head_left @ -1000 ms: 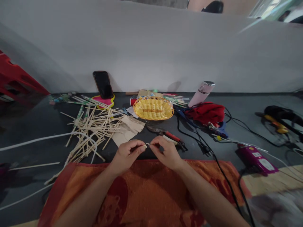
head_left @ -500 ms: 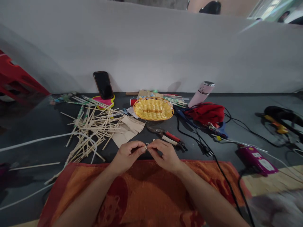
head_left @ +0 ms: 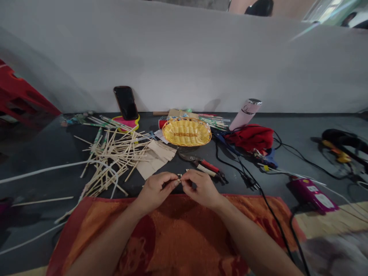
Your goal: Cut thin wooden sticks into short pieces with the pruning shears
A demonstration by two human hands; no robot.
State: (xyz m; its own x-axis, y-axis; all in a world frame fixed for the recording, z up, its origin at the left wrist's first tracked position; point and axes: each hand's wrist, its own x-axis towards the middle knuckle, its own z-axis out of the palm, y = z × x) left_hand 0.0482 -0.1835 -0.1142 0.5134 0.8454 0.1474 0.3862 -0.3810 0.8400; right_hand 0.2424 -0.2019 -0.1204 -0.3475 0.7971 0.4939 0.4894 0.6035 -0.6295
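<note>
My left hand (head_left: pixel 159 188) and my right hand (head_left: pixel 200 187) meet fingertip to fingertip above the near edge of the dark table. Both are pinched around small pale stick pieces (head_left: pixel 179 178), which the fingertips partly cover. Just beyond my right hand lie pruning shears (head_left: pixel 201 164) with one red and one white handle. Left of my left hand is a heap of thin wooden sticks (head_left: pixel 115 153), beside a sheet of brown paper (head_left: pixel 156 158). A yellow woven basket (head_left: pixel 186 132) stands farther back. Under my forearms an orange towel (head_left: pixel 184 234) is spread.
A phone (head_left: pixel 125 102) leans at the wall on a pink and yellow holder. To the right are a pink bottle (head_left: pixel 245 114), a red cloth (head_left: pixel 251 138), black cables with a plug (head_left: pixel 254 184), and a purple box (head_left: pixel 314 194). A white cord (head_left: pixel 48 170) crosses on the left.
My fingertips have shifted slightly on the small stick pieces, and more of the pale wood shows between them. The things on the table lie as before.
</note>
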